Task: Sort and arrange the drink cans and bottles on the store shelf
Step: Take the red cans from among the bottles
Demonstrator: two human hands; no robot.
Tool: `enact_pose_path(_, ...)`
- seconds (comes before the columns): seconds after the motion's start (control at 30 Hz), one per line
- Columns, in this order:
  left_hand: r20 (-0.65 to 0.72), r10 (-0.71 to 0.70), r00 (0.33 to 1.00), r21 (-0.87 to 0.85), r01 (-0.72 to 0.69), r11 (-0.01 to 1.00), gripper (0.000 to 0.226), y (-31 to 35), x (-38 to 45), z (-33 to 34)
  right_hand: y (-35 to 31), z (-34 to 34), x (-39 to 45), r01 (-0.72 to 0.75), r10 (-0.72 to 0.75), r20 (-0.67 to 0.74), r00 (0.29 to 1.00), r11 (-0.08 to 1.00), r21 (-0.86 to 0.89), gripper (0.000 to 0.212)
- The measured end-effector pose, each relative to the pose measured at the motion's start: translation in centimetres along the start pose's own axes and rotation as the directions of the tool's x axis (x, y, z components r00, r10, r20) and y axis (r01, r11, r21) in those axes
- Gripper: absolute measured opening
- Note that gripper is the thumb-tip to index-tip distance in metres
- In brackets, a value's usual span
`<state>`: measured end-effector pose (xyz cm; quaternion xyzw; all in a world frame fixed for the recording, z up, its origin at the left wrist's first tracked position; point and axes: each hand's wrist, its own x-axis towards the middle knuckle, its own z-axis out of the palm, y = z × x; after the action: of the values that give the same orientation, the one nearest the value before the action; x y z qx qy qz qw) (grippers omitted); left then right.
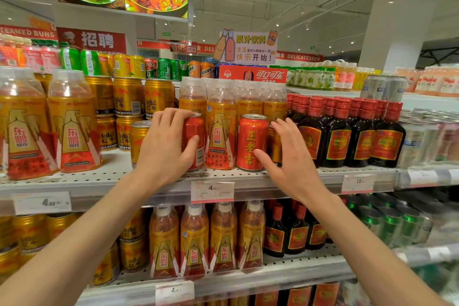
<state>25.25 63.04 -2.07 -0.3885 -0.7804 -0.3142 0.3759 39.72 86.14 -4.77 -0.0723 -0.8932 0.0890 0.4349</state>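
Head view looks at a store shelf [248, 176] crowded with drinks. At about 9 o'clock from the frame's centre, the left hand [164, 146] is wrapped around a red can [195, 141], fingers over its top rim and thumb on its front face, with the can standing at the shelf's front edge. Just beside it, toward 3 o'clock, a tall yellow bottle [221, 131] stands between that can and a second red can [252, 143] with yellow characters. The right hand [293, 156] is spread and unclenched at about 3 o'clock of the second can, its thumb near the can's lower side; I cannot tell whether it touches. Behind the right hand's fingers a gold can [274, 146] is partly hidden, and dark bottles with red caps [337, 136] stand in rows further toward 3 o'clock. At 9 o'clock of the left hand a gold can [137, 141] stands alone near the front edge.

The risk, as I judge it, lies in the crowding. Both red cans sit close to the shelf lip, so a sideways nudge from either hand could tip one off the front. Sliding the held can toward 3 o'clock could knock the tall bottle, which is narrow-based and likely to topple into its neighbours. The open hand, reaching in, could also brush the dark bottles.
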Motion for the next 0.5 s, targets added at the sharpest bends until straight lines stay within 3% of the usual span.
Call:
enact_pose_path(0.2,0.003,-0.018,1.000,-0.004,0.018,1.000,0.045,0.0,-0.1,0.0,-0.6,-0.7,0.8,-0.028,0.028,-0.004,1.000,1.000,-0.006,0.091)
enact_pose_path(0.5,0.013,-0.023,1.000,-0.015,0.023,1.000,0.046,-0.1,-0.2,0.1,-2.6,-0.7,4.1,0.010,-0.003,0.090,0.996,0.997,-0.079,0.074)
